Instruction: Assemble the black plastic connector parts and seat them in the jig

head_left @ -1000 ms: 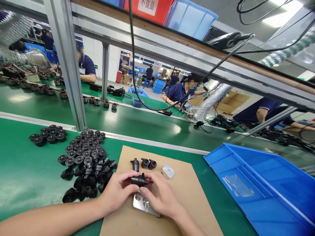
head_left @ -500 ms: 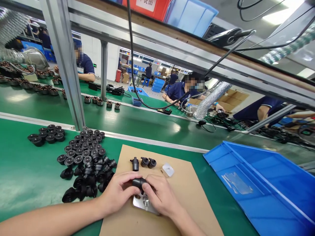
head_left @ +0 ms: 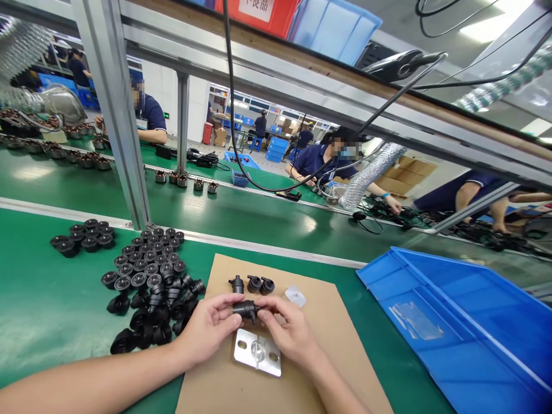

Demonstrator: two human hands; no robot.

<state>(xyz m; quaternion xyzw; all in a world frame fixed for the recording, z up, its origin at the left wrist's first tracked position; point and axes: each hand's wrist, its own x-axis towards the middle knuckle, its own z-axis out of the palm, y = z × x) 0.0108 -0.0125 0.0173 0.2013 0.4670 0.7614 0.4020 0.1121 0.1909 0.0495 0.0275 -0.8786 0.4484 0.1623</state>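
Observation:
Between my two hands is a black cylindrical plastic housing (head_left: 245, 310) with a small side nozzle, lying nearly level above the cardboard sheet (head_left: 332, 351). My left hand (head_left: 211, 328) pinches its left end, while the fingers of my right hand (head_left: 290, 329) close on the nozzle end. Just below them rests a silver metal plate (head_left: 246, 357) with a round raised centre and two holes. Beyond my fingers stand a similar housing (head_left: 237, 283) and two more nozzled parts (head_left: 261, 284), with a small clear-whitish block (head_left: 295, 295) to their right.
Left of the cardboard, many black round caps (head_left: 138, 280) and cup-like parts (head_left: 129, 339) cover the green table (head_left: 56, 310). A large blue bin (head_left: 466, 322) stands at right. Past a metal post (head_left: 116, 115) runs a green conveyor (head_left: 259, 210) with copper-wound parts; co-workers sit beyond.
My hands have lifted slightly away from the metal plate, uncovering it. The right fingers have shifted to the housing's nozzle end. Motor-like parts on the conveyor have moved right.

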